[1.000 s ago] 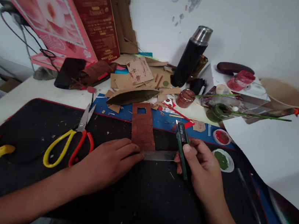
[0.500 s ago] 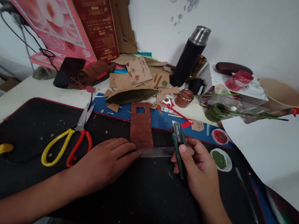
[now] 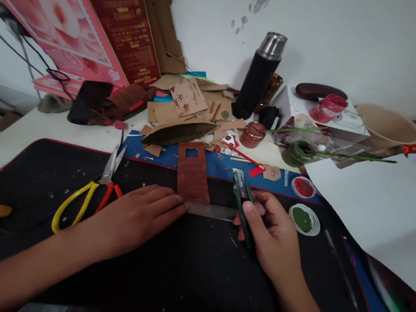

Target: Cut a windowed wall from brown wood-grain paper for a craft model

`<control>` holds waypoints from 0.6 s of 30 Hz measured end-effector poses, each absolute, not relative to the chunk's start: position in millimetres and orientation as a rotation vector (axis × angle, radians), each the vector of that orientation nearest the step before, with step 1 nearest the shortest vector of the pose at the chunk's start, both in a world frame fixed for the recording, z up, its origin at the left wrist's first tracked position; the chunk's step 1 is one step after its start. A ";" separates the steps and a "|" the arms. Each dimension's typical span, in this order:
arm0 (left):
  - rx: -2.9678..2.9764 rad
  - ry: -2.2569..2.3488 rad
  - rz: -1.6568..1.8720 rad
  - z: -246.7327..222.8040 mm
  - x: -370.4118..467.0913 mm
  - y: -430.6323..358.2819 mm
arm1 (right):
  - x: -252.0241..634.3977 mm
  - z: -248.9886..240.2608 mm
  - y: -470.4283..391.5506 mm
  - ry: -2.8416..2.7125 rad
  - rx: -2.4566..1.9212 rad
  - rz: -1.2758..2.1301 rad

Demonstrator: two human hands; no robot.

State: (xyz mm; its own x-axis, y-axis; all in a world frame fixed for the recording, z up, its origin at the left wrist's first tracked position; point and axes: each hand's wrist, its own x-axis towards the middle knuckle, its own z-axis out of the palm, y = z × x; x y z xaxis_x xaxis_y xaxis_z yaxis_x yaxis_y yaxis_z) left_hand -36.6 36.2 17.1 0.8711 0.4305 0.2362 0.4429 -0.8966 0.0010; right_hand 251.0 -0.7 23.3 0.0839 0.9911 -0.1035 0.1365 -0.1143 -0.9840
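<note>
A brown painted piece (image 3: 193,174) with a square hole near its far end lies on the black mat (image 3: 184,266). Across its near end runs a clear ruler (image 3: 215,212). My left hand (image 3: 145,214) is closed, its fingers together, with the fingertips on the ruler's left end. In my right hand (image 3: 274,232) is a dark green utility knife (image 3: 243,202), pointing away from me and held above the mat by the ruler's right end. Some fingers of that hand are curled behind the knife and partly hidden.
Scissors (image 3: 106,178) lie left of my left hand. Behind the mat are cardboard scraps (image 3: 189,96), a black thermos (image 3: 260,75), a brown paint jar (image 3: 253,134) and a green one (image 3: 298,153). Paint lids (image 3: 304,219) and a pen (image 3: 341,268) lie at the right.
The whole view has shifted slightly. My left hand has moved a little over the scissors' red handle, and the ruler now lies flatter across the brown piece's near end.
</note>
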 end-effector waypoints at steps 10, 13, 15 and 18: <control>-3.015 -0.829 -0.122 34.9 -27.9 91.0 | 251.9 22.3 -1.3 -1.225 -1.422 1.162; -3.023 -0.732 -0.022 28.7 -15.6 106.0 | 251.9 20.7 -0.9 -1.214 -1.416 1.164; -3.050 -0.644 0.003 24.1 -8.4 111.7 | 252.0 19.6 -0.6 -1.206 -1.405 1.174; -3.090 -0.595 -0.020 23.9 -0.7 115.7 | 252.5 18.4 -0.5 -1.201 -1.386 1.204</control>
State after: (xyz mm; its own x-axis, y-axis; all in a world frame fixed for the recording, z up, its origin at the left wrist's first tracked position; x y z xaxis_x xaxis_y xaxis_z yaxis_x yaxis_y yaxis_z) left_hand -0.7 115.7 23.9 0.9284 0.3714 0.0118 0.3714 -0.9285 0.0073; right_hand 252.5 -0.5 18.4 0.0489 0.9933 -0.1047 0.1019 -0.1092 -0.9888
